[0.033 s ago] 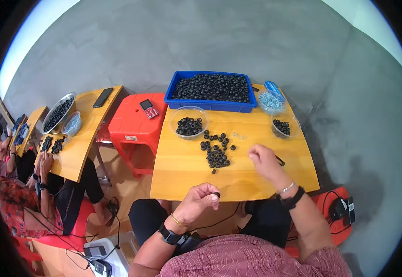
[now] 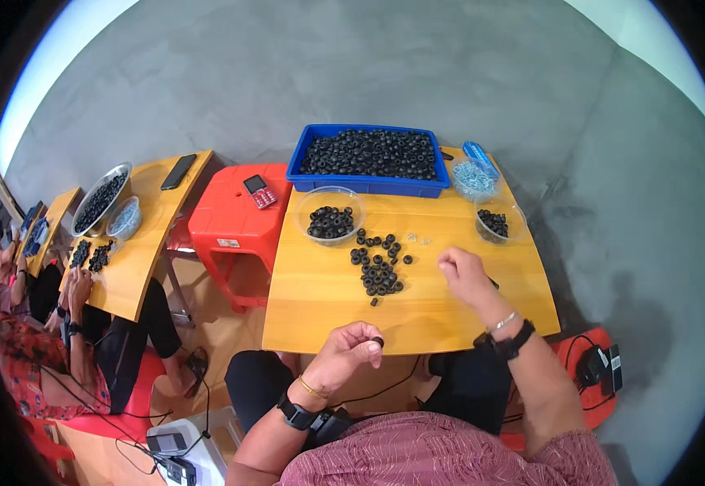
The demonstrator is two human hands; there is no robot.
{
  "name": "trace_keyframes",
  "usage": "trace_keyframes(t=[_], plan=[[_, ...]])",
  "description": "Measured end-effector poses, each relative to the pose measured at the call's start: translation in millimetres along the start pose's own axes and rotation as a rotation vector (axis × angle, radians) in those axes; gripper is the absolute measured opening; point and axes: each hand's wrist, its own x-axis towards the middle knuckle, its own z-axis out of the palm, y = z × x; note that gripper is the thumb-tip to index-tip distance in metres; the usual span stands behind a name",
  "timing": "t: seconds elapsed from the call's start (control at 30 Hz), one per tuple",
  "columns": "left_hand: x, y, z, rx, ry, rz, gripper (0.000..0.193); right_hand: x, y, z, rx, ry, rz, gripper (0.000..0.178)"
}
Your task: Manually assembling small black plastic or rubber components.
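Between the thumb and forefinger of my left hand is a small black ring-like part, held at the table's near edge. My right hand hovers over the right side of the wooden table, fingers curled together; whatever they pinch, if anything, is too small to make out. A dark slim object lies partly hidden beside it. Mid-table is a loose pile of black ring-like parts, with a few tiny pale pieces just beyond.
A blue tray of black parts stands at the back. Clear tubs of black parts flank the pile. A tub of light-blue pieces is back right. Left are a red stool with a phone and a co-worker's table.
My right hand has shifted very slightly, covering more of the dark slim object. My left hand keeps its pinch on the black part, and the pile looks the same.
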Motion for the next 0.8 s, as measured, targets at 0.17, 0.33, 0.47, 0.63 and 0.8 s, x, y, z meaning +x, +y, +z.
trace_keyframes(t=[0.17,0.33,0.47,0.63,0.8], plan=[[5,-7,-8,0.101,0.077,0.022,0.009,42,26,1,-0.159,-0.066,0.041,0.006],[5,-3,-10,0.074,0.101,0.018,0.009,60,29,9,-0.301,-0.115,0.004,0.011],[7,-7,-14,0.06,0.124,0.021,0.009,66,33,14,-0.399,-0.236,0.059,0.009],[8,-6,-11,0.081,0.154,0.0,0.009,59,38,14,-0.414,-0.248,0.016,0.006],[6,-8,-6,0.0,0.155,0.013,0.009,35,23,5,0.195,-0.151,0.126,0.008]])
